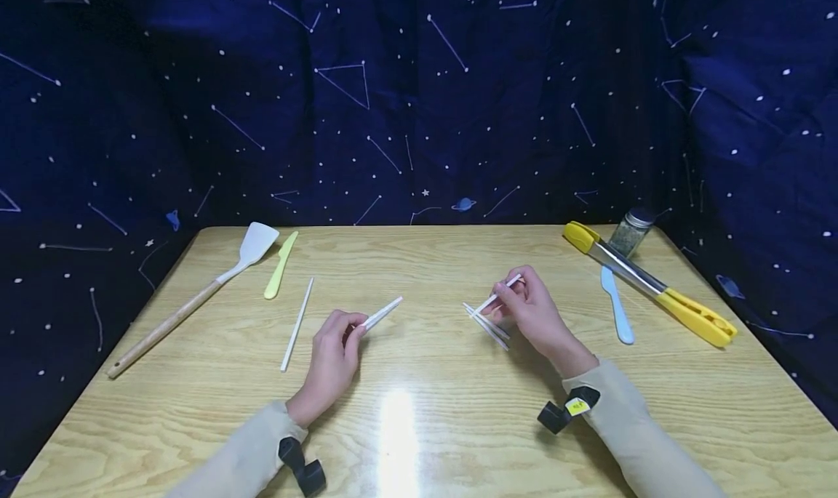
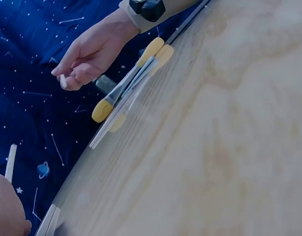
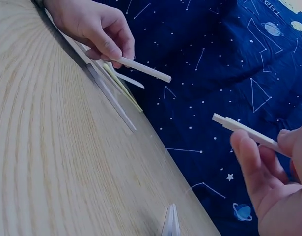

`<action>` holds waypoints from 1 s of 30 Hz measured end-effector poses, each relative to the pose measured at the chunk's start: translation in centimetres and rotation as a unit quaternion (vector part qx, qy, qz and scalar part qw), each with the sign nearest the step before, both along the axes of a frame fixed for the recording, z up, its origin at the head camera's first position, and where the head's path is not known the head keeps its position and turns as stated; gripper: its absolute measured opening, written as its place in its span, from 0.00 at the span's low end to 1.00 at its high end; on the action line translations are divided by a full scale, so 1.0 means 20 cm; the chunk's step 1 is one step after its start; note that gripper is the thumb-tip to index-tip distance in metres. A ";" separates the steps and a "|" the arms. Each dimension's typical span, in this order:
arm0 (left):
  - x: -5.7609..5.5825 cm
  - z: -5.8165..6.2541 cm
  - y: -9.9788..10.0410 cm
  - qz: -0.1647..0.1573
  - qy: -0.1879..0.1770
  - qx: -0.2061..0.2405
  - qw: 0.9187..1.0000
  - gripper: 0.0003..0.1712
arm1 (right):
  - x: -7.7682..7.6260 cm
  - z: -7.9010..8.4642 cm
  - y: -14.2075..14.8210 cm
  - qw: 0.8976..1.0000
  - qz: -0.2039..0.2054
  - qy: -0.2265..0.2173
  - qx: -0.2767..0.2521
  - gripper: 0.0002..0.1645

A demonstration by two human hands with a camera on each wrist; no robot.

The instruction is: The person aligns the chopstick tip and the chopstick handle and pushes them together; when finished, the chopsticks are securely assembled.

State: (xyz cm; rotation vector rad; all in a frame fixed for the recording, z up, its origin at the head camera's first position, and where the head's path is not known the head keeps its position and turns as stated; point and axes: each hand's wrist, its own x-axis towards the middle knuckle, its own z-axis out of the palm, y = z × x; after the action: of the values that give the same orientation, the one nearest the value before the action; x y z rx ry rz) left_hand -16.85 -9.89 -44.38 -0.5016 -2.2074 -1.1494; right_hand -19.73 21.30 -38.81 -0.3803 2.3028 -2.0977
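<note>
My left hand (image 1: 334, 356) pinches white chopsticks (image 1: 382, 313) between thumb and fingers, raised over the table and pointing right; whether one or two cannot be told. My right hand (image 1: 533, 316) pinches another white chopstick (image 1: 495, 296). Its tip shows a step in the right wrist view, as if two sticks (image 3: 224, 120) lie together. Below the right hand, two white chopsticks (image 1: 487, 327) lie close together on the table, also seen as a pair (image 3: 171, 222) in the right wrist view. Left of my left hand lies a single white chopstick (image 1: 297, 325), untouched.
On the left lie a white spatula (image 1: 258, 242) with a wooden handle and a yellow knife (image 1: 280, 267). On the right are a blue knife (image 1: 617, 305), yellow-tipped tongs (image 1: 644, 280) and a glass jar (image 1: 630, 234). A dark starry cloth (image 1: 419, 120) hangs around the wooden table (image 1: 419, 265).
</note>
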 end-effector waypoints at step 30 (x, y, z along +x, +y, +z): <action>0.06 -0.01 0.07 -0.095 -0.005 0.014 0.995 0.08 | 0.05 -0.01 -0.08 0.997 0.055 0.046 0.040 0.10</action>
State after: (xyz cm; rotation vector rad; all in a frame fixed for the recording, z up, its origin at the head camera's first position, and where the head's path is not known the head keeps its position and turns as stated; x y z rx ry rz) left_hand -15.74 -8.42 -44.66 -0.7081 -2.1851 -1.2802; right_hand -18.70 19.68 -38.98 -0.5976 2.3471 -1.9695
